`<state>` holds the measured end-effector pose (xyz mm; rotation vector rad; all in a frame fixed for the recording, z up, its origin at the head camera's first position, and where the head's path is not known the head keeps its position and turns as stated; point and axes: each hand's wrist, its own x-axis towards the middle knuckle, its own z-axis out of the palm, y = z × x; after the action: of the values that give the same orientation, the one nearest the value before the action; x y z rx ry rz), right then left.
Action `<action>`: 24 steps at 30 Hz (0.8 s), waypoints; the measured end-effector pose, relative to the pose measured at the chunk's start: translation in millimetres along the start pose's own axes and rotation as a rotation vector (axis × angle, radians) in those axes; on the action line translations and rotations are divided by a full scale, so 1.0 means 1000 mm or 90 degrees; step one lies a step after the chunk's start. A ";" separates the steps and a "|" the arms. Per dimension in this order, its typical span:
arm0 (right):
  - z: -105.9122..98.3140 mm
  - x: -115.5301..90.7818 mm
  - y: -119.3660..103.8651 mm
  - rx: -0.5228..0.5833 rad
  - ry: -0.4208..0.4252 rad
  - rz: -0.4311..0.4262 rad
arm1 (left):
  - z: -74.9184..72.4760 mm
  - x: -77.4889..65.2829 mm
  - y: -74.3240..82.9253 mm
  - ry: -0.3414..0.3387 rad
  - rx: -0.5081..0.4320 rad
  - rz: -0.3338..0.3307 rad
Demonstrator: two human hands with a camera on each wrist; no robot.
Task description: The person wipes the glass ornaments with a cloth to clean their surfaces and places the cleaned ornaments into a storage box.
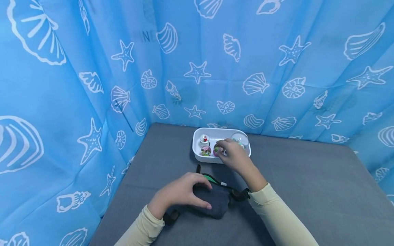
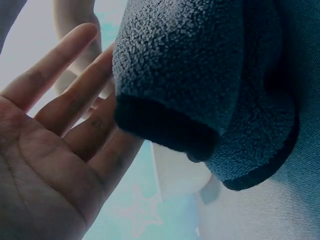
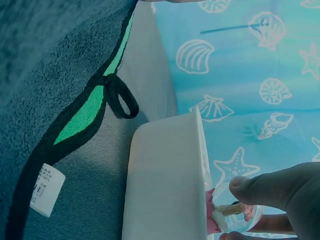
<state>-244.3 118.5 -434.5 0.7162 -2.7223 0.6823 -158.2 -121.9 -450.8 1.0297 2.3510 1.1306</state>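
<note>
My right hand reaches into a white tray and pinches a small snow globe between thumb and fingers. That globe is clear with a pink base and a little figure inside. Two more small snow globes, one with a red figure and one pink and green, sit at the tray's left. My left hand is held with its fingers spread beside a dark grey towel. The left wrist view shows an open palm; whether the fingertips touch the towel I cannot tell.
A larger clear globe stands at the tray's right end, partly behind my right hand. The towel has black edging, a green face, a hanging loop and a white label. A blue shell-patterned curtain borders the grey table.
</note>
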 end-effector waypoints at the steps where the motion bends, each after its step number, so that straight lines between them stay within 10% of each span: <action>1: 0.000 0.000 0.000 0.002 -0.001 0.000 | 0.000 0.000 0.000 0.000 0.003 0.000; 24: 0.015 0.015 0.007 0.029 -0.093 0.049 | 0.010 -0.002 0.002 -0.023 0.152 -0.066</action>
<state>-262.0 110.2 -444.7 0.6996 -2.8899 0.7387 -150.4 -117.5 -455.7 0.9818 2.5230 0.8015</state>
